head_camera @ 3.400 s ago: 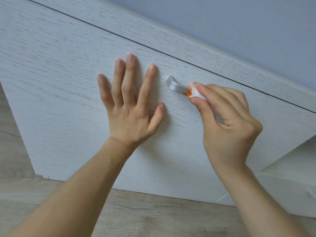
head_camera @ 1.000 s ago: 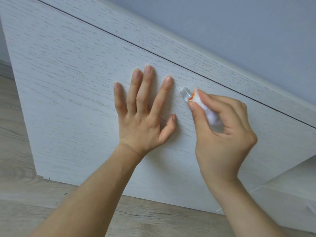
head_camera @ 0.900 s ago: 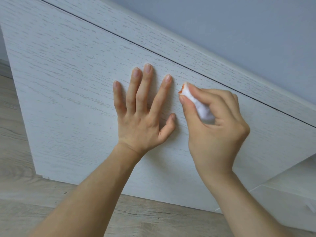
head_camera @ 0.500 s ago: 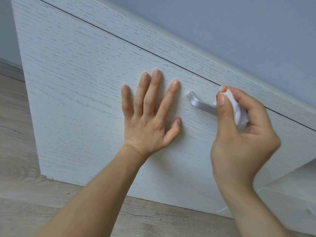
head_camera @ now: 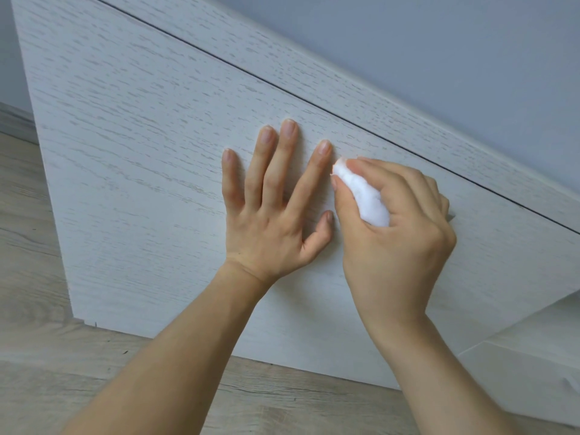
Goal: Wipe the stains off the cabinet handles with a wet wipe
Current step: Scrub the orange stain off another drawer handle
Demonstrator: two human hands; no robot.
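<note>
Left hand (head_camera: 270, 215) lies flat, fingers spread, on the cabinet door (head_camera: 141, 158), while just beside its forefinger the right hand (head_camera: 395, 240) pinches the wet wipe (head_camera: 364, 196).

No readable text anywhere in view.

No letters, numbers, labels, brand marks or signs show on any surface here: the white wood-grain cabinet front (head_camera: 150, 146) carries only its grain pattern, and the white wet wipe (head_camera: 367, 199) is plain and unprinted on the side that shows.
</note>
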